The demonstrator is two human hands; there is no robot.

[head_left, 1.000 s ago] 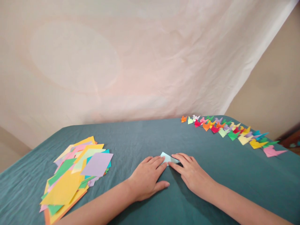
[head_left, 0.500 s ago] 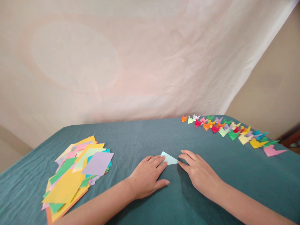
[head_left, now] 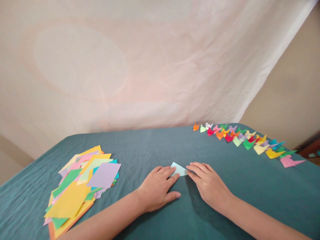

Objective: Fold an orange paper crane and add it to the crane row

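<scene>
A small piece of light blue origami paper [head_left: 179, 169], folded to a pointed shape, lies on the cloth between my hands. My left hand [head_left: 157, 189] rests palm down at its left side, fingers flat over the paper's edge and thumb stretched out to the right on the cloth. At the paper's right tip, my right hand [head_left: 208, 185] has its thumb and fingertips closed around the point. The fingers cover both ends of the paper, so its full outline is hidden.
On the left lies a loose pile of coloured paper sheets [head_left: 103, 175]. Several folded paper birds, among them a pink bird [head_left: 290, 161], stand in rows at the far right. A dark green cloth [head_left: 150, 146] covers the table, with a pale sheet [head_left: 155, 66] hanging behind.
My right hand has shifted slightly left along the paper, covering more of its right tip. My left hand has stayed where it was.
</scene>
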